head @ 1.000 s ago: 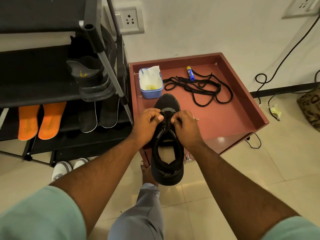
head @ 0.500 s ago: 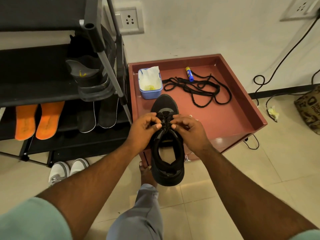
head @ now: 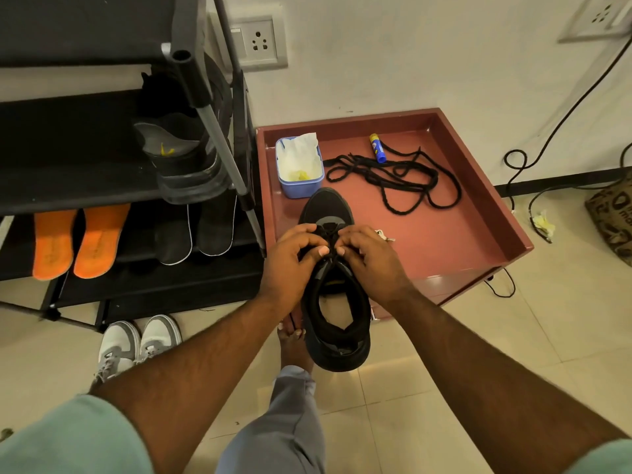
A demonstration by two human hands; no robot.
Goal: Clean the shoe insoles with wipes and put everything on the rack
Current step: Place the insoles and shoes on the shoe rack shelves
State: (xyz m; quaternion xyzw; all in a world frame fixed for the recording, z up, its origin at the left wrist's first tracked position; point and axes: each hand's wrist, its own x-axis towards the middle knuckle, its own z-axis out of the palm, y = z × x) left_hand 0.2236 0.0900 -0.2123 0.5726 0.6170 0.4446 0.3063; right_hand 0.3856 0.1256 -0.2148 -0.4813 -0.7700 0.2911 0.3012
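A black shoe (head: 337, 323) lies with its toe on the red-brown table (head: 455, 254) and its heel hanging over the front edge. My left hand (head: 294, 258) and my right hand (head: 369, 258) meet over its tongue, fingers curled, pinching the lacing area. A blue tub of wipes (head: 300, 167) stands at the table's back left. Loose black laces (head: 393, 176) lie behind the shoe. On the black rack (head: 68, 179) to the left lie two orange insoles (head: 77, 241), two dark insoles (head: 193, 230) and another black shoe (head: 184, 159).
A blue and yellow glue stick (head: 377, 148) lies at the table's back. White and grey sneakers (head: 136, 343) sit on the floor under the rack. Black cables (head: 533, 165) and a patterned bag (head: 612, 217) are on the right. My bare foot (head: 292, 347) is below the shoe.
Both hands stay at the shoe's lacing area with small finger movements. The view has shifted slightly.
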